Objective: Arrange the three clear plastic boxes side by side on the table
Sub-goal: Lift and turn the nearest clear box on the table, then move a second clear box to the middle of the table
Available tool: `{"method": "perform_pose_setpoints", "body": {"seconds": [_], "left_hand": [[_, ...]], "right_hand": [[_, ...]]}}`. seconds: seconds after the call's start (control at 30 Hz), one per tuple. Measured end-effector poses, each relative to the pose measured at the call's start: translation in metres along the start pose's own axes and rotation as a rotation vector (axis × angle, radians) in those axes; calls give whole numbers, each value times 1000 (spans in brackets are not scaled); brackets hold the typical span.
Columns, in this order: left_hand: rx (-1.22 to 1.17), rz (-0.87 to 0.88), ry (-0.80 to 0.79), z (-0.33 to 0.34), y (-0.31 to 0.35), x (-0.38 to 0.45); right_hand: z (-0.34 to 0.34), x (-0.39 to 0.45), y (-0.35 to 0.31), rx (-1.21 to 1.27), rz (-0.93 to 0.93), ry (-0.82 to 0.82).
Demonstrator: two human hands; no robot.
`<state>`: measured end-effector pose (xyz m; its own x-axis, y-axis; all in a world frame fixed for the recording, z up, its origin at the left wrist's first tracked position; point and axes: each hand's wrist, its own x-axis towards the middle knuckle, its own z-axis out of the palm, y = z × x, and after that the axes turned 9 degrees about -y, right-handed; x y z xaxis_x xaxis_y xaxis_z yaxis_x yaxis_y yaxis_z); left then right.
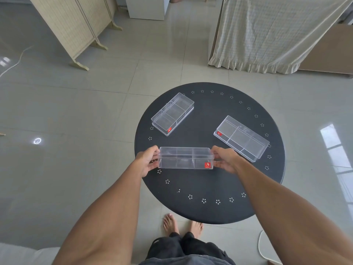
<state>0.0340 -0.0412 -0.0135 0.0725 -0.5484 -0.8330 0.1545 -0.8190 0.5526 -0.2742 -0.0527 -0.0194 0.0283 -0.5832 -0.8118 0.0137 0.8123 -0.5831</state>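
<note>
Three clear plastic boxes with inner dividers and small red stickers are over a round black table [210,184]. The nearest box [185,158] is held level between both hands: my left hand [148,160] grips its left end and my right hand [224,159] grips its right end. I cannot tell whether it touches the tabletop. A second box [172,113] lies at the far left of the table, angled. The third box [241,138] lies at the right, angled the other way. The three boxes are apart from one another.
The table edge is ringed with small white dot patterns. A folding screen [76,29] stands at the far left on the tiled floor. A curtain-covered frame [271,33] stands at the far right. A white cable [260,247] lies near my bare feet [181,225].
</note>
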Motion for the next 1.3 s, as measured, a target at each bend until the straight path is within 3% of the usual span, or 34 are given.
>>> {"method": "perform_pose_setpoints", "body": {"seconds": [0.47, 0.6, 0.77, 1.07, 1.3], "left_hand": [[66, 14, 92, -2, -12, 19], [155, 62, 207, 1, -10, 20], [287, 251, 383, 13, 4, 10], [468, 472, 100, 83, 42, 12], [502, 411, -79, 155, 53, 31]], "right_hand": [[8, 12, 24, -2, -60, 14], [3, 11, 17, -117, -30, -27], [-3, 0, 2, -160, -44, 16], [-55, -20, -9, -21, -181, 195], [-122, -26, -1, 100, -139, 373]]}}
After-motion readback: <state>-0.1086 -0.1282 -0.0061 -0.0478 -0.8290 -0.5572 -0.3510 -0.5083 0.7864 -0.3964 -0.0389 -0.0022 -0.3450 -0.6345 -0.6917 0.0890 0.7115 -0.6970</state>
